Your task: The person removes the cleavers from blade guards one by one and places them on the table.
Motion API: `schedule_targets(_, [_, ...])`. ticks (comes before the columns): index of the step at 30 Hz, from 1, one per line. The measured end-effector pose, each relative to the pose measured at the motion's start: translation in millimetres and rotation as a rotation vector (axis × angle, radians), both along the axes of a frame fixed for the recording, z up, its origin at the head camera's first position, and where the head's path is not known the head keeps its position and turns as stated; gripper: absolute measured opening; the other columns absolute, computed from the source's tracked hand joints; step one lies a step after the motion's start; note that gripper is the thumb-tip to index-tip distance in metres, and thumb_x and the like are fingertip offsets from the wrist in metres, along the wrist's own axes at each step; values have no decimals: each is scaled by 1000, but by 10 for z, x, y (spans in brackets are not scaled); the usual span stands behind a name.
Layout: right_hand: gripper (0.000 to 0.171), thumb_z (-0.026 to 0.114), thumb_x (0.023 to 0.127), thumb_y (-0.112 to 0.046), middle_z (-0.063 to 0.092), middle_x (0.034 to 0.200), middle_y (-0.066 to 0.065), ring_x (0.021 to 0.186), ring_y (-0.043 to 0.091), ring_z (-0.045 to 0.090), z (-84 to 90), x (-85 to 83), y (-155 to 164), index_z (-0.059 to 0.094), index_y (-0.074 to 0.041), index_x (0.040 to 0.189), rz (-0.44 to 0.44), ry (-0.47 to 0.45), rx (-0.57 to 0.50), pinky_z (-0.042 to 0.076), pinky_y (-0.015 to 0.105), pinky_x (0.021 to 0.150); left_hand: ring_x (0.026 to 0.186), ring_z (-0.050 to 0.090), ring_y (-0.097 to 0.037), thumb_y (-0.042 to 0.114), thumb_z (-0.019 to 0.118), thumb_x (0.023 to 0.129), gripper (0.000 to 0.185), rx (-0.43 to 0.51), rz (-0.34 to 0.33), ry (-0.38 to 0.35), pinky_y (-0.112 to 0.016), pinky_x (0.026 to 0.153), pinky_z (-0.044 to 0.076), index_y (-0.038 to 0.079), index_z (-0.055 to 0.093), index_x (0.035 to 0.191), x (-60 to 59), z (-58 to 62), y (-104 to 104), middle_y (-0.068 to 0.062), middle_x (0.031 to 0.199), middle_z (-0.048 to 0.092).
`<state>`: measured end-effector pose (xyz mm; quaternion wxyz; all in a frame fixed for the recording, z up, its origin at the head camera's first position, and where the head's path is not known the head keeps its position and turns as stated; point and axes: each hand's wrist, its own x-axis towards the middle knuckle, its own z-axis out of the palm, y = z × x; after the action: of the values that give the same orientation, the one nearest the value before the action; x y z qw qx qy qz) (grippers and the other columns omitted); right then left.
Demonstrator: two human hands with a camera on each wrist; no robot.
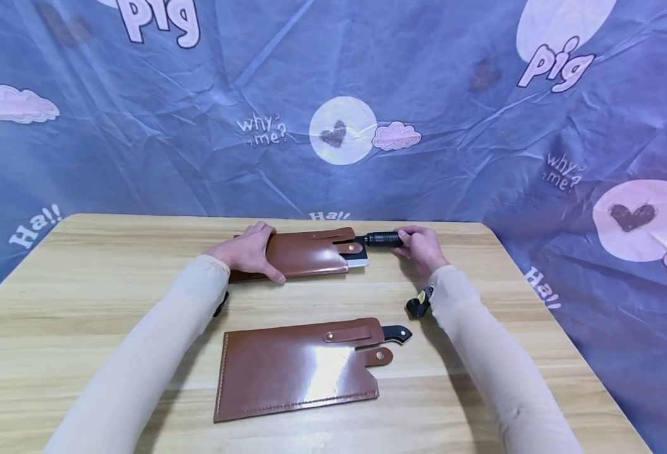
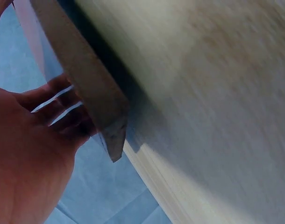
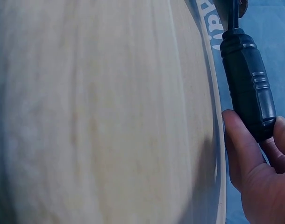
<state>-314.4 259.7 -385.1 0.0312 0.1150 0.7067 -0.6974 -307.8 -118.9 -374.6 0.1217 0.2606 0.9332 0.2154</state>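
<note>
A brown leather sheath (image 1: pixel 305 253) lies at the far side of the wooden table (image 1: pixel 84 315), with a cleaver inside and a strip of blade (image 1: pixel 357 263) showing. My left hand (image 1: pixel 251 251) rests flat on the sheath's left end; its fingers (image 2: pixel 63 109) lie along the sheath's edge (image 2: pixel 86 79). My right hand (image 1: pixel 421 247) pinches the end of the cleaver's black handle (image 1: pixel 381 239), which the right wrist view shows as a ribbed black handle (image 3: pixel 249 84) between thumb and fingers. A second sheathed cleaver (image 1: pixel 299 367) lies nearer me, its black handle tip (image 1: pixel 397 333) poking out.
A blue printed cloth (image 1: pixel 333 107) hangs behind and around the table. The table's far edge runs just behind the far sheath. Bare wood spreads left and right of both sheaths.
</note>
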Motion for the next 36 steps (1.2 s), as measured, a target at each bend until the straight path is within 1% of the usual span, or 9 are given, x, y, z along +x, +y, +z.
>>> schedule_targets(5, [40,41,102,3,35,142,30,128,41,44,28,11,16,39,16,140,4,5,-23,48,31,93,132,32,-37,50,87,63,117,-8,-10,-2,-49,109,30,-11,30,144,1,5,10,-23,138,34])
schedule_targets(10, [40,41,102,4,34,142,29,128,40,44,59,22,40,39,15,141,6,2,-19,49,30,92,133,31,-38,50,86,64,116,-14,-11,-5,-49,109,29,-12,29,145,11,4,2,-24,138,33])
schedule_targets(14, [41,40,102,3,35,142,29,127,39,45,56,33,63,39,15,141,12,5,-4,49,30,92,134,30,-38,49,86,64,116,-10,-6,-9,-50,109,29,-12,28,145,15,7,-4,-24,140,33])
schedule_targets(19, [41,41,103,2,36,141,28,126,38,46,34,30,79,40,15,141,9,3,2,49,31,92,131,31,-39,49,86,64,116,-7,-18,6,-50,109,30,-12,29,144,3,1,-5,-25,139,33])
schedule_targets(27, [40,41,102,3,37,140,29,125,39,47,33,12,66,41,15,140,1,15,2,49,30,90,130,32,-38,49,86,64,115,-10,-16,19,-50,108,31,-13,30,143,15,12,-32,-25,137,34])
schedule_targets(31, [40,42,102,2,36,141,29,125,38,47,46,19,69,40,15,140,8,12,3,49,30,91,130,32,-38,49,86,64,115,-5,-10,18,-50,108,31,-12,30,144,23,15,-33,-25,137,34])
schedule_targets(36, [41,42,102,1,35,140,27,120,35,50,80,44,75,39,14,142,17,-1,5,49,30,92,132,31,-37,50,86,64,116,8,-6,5,-49,108,31,-11,30,145,28,4,-39,-23,139,33])
